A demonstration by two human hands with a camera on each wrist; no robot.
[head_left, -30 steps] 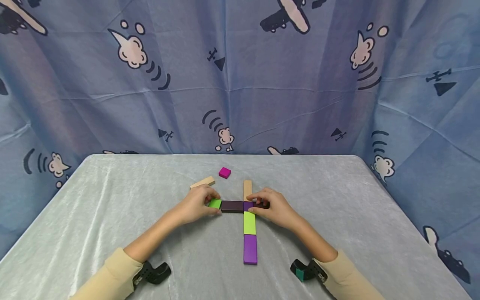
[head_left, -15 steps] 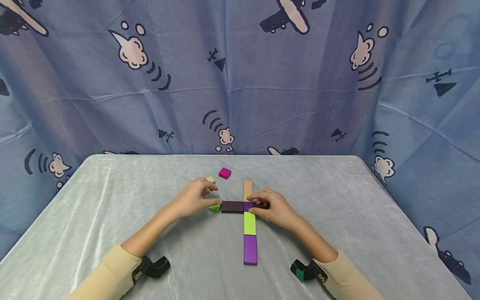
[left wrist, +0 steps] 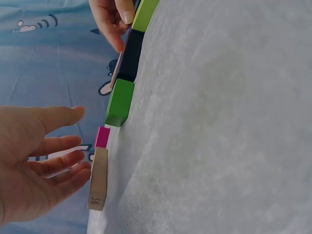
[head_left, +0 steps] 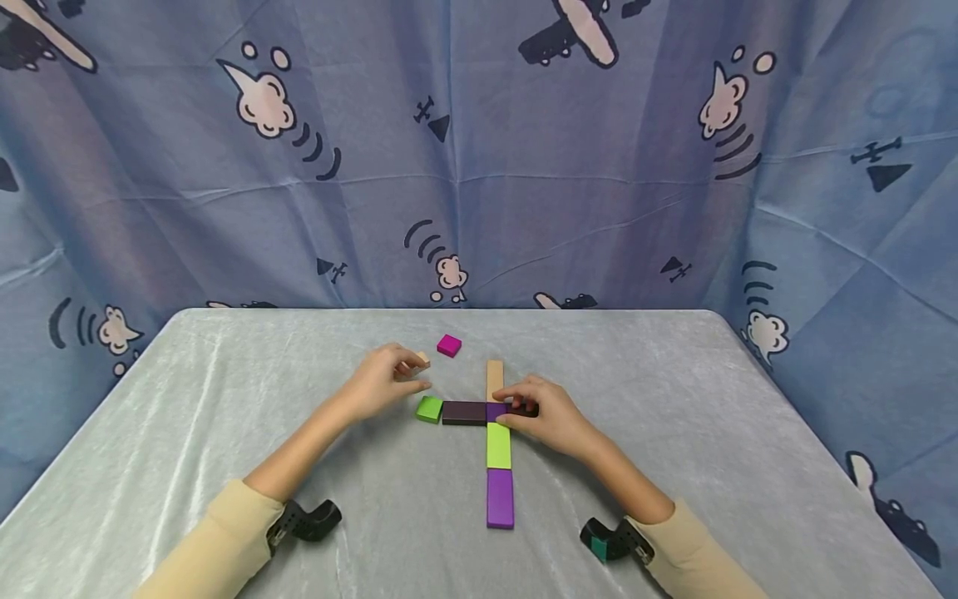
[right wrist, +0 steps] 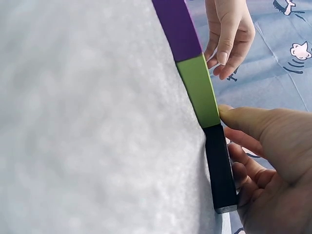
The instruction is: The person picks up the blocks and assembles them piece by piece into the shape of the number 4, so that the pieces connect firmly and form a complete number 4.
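Note:
My left hand (head_left: 377,381) reaches over a light wooden block (left wrist: 99,179), its fingers loosely bent beside it; contact cannot be told. A bright green block (head_left: 429,409) lies slightly askew at the left end of a dark brown block (head_left: 464,413). My right hand (head_left: 550,416) stays over the cross's right arm, its thumb and fingers curled about a second dark block (right wrist: 222,168) and partly hiding the small purple block (head_left: 495,412) at the centre. Below that run a lime block (head_left: 498,446) and a long purple block (head_left: 500,499); a wooden block (head_left: 495,378) extends above.
A magenta block (head_left: 449,346) lies apart, behind the cross. The pale cloth-covered table (head_left: 636,358) ends at a far edge before a blue patterned curtain (head_left: 479,166). Black wrist cameras (head_left: 308,522) sit on both sleeves.
My left hand has let go of the green block and moved up and away to the loose wooden block. The green block stays beside the dark one. My right hand has not visibly moved.

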